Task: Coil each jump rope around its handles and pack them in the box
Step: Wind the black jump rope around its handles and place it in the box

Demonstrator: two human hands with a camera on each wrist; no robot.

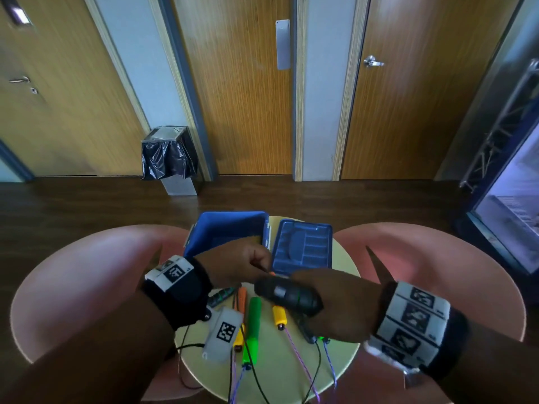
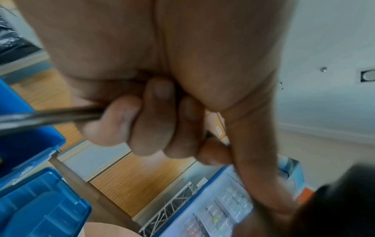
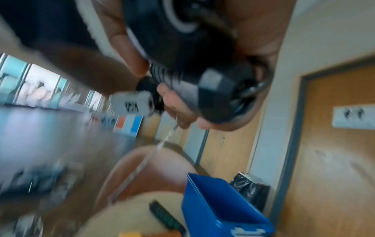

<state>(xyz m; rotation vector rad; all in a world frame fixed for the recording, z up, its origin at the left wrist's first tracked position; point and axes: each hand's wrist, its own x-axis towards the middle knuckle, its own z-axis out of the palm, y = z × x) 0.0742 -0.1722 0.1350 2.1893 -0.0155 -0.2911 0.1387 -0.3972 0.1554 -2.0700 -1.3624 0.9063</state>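
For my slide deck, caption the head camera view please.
Right hand grips black handles while left hand pinches the cord beside an open blue box.

Left hand (image 1: 233,265) covers the near wall of the blue box (image 1: 230,227) behind it. Right hand (image 1: 335,304) conceals most of the black handles (image 1: 288,295). Ropes (image 1: 303,365) below both hands are cut off at the frame's edge. Right wrist view: counter (image 3: 125,213) items motion-blurred, indistinct.
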